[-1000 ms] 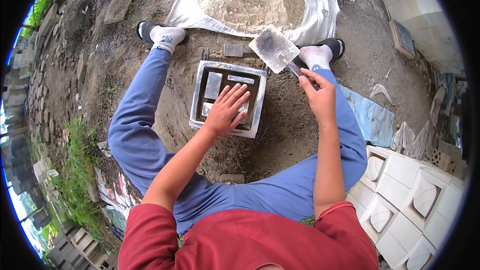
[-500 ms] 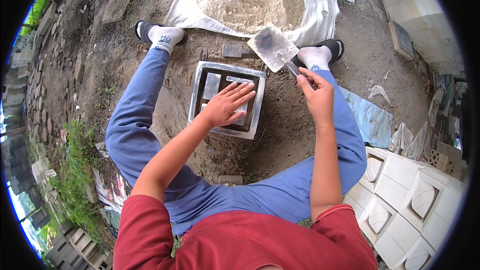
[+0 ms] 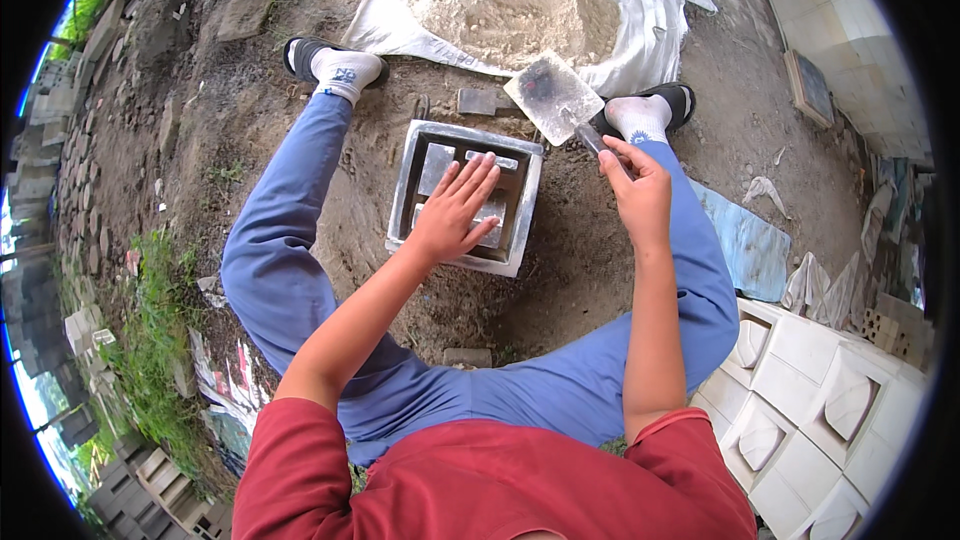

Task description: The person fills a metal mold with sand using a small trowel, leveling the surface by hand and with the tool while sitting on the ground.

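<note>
Between my legs sits a square metal mould (image 3: 526, 210) with a greyish, dusted rim. Flat pale plates (image 3: 436, 168) lie in its frame, with dark gaps around them. My left hand (image 3: 452, 212) rests palm down over the mould, fingers stretched out, covering part of the plates. In my right hand (image 3: 638, 188) is the handle of a trowel (image 3: 555, 102). Its square blade, coated in pale powder with a dark patch, is held up just beyond the mould's far right corner, near my right foot.
A heap of pale powder (image 3: 510, 5) lies on a white sack sheet (image 3: 650, 30) ahead. A small grey block-like piece (image 3: 477, 101) is on the soil behind the mould. White patterned blocks (image 3: 800, 390) are stacked at right, near a blue sheet (image 3: 745, 240).
My left hand has shifted slightly left across the mould, uncovering more of its far right plate. The whole view has moved a little; the trowel stays held in my right hand.
</note>
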`<act>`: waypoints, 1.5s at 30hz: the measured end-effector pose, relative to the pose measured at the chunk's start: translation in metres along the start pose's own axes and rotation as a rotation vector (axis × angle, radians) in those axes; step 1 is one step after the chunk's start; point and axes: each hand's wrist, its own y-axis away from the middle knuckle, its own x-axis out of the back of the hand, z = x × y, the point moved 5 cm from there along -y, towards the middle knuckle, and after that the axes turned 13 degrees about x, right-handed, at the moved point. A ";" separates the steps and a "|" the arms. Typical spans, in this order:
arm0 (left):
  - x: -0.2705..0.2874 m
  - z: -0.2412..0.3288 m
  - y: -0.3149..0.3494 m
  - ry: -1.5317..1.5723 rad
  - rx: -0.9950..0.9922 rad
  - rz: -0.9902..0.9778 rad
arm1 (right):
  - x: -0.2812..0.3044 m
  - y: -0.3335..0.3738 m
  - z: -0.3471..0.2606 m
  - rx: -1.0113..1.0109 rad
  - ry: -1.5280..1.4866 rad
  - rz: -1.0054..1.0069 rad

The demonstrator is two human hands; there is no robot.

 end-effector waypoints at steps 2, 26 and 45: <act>0.004 -0.039 -0.010 -0.135 0.224 0.204 | -0.005 -0.003 -0.007 0.015 -0.008 -0.001; -0.047 -0.002 0.013 -0.128 0.200 -0.120 | -0.014 0.001 0.001 -0.103 -0.033 0.036; 0.020 -0.067 0.023 -0.084 0.276 0.260 | -0.077 -0.029 0.015 -0.244 -0.062 -0.060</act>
